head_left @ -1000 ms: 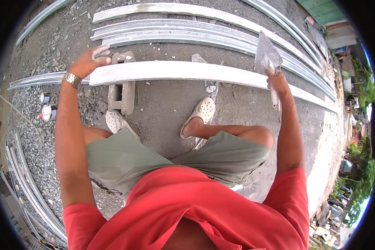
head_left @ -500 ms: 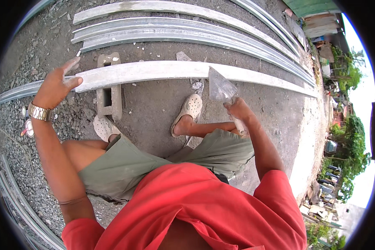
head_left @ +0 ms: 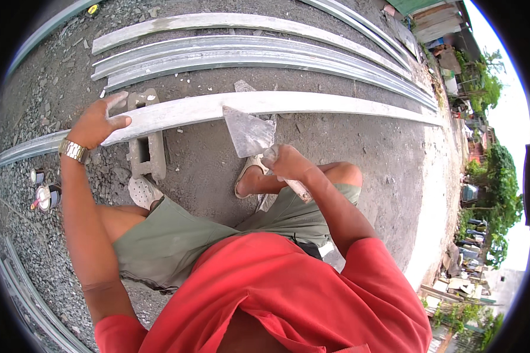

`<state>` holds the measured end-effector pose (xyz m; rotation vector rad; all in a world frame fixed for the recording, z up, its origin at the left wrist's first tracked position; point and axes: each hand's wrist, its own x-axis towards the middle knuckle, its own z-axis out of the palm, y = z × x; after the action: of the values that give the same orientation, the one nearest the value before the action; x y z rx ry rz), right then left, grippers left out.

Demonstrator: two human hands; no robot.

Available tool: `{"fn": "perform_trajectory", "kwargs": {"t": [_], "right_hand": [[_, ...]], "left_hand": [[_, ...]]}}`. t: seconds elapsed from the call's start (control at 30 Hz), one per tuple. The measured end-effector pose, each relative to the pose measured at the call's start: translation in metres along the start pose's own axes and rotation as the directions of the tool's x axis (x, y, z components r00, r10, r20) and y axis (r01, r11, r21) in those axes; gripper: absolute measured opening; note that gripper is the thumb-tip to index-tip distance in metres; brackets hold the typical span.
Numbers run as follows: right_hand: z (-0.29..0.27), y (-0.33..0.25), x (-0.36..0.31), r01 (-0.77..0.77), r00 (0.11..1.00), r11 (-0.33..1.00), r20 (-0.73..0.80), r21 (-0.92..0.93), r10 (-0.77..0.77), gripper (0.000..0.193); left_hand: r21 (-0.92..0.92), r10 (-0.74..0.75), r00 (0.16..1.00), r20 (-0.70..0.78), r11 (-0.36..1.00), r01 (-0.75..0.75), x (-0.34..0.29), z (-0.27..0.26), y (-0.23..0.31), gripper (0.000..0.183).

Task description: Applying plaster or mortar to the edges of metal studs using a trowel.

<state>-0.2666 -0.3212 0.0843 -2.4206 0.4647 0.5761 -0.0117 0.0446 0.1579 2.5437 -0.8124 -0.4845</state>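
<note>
A long metal bar [head_left: 288,102], coated white over most of its length, lies across in front of me. My left hand [head_left: 97,122], with a metal-band watch on the wrist, grips it near its left part, thumb and forefinger spread across it. Bare grey metal runs on left of that hand. In my right hand [head_left: 288,162] is a trowel [head_left: 248,132] with a smeared triangular blade. The blade's tip reaches the bar's near side, and its handle points back toward my knee. A hollow concrete block [head_left: 154,162] stands under the bar beside my left hand.
Several more long bars [head_left: 259,50] lie on the ground beyond. Two small open cans [head_left: 54,195] sit on the gravel at left, one with a brush in it. More metal lengths [head_left: 26,294] lie at lower left. A tape measure [head_left: 93,9] is at the far left.
My right hand has brought the trowel leftward along the bar. My left hand has kept its place on the bar. The view has shifted slightly.
</note>
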Motion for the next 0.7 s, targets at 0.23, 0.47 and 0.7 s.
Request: {"fn": "perform_trajectory", "kwargs": {"t": [0.23,0.47,0.7], "right_hand": [[-0.113,0.01,-0.075,-0.022,0.902,0.917,-0.387,0.399,0.19,0.033],[-0.133,0.137,-0.125,0.376,0.82,0.352,-0.485,0.857,0.305,0.052],[-0.015,0.2,-0.063,-0.25,0.634,0.919,-0.665,0.304,0.393,0.028]], "left_hand": [[0.257,0.034,0.969,0.243,0.961,-0.098,0.104,0.119,0.031,0.082],[0.15,-0.057,0.92,0.387,0.989,-0.002,0.181,0.171,0.033,0.099],[0.187,-0.127,0.942,0.312,0.98,0.07,0.158,0.171,0.054,0.109]]}}
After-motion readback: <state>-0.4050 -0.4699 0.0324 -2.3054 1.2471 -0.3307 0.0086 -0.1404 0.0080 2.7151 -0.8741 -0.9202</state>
